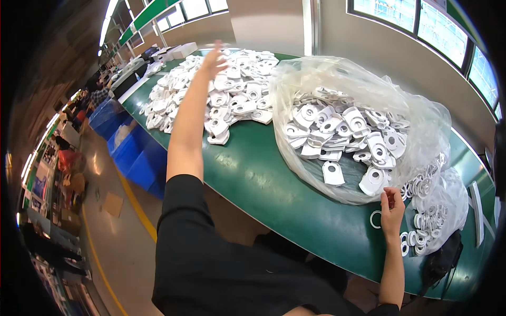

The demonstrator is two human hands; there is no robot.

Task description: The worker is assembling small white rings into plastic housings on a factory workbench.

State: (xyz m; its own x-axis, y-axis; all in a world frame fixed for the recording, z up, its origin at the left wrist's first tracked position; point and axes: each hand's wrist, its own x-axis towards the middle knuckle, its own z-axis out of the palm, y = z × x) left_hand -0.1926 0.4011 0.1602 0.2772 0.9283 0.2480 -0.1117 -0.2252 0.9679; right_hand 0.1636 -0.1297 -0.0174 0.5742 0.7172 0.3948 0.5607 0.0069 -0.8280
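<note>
My left hand [212, 62] is stretched far out over a big heap of white plastic parts [221, 97], each with a round hole. It is blurred, but its fingers look spread and nothing shows in them. At the near edge of a clear plastic bag [337, 196], my right hand [391, 213] has its fingers curled together; whatever they may hold is hidden. A single white ring [375, 219] lies on the table just left of that hand. More of the white parts [332, 173] lie inside the open bag.
Several white rings [429, 221] spill from a smaller clear bag [454, 205] at the right. Near them are a black pouch [441, 258] and a long white strip [476, 213]. Blue bins [138, 158] stand on the floor beside the green table [237, 179]. Other people are far left.
</note>
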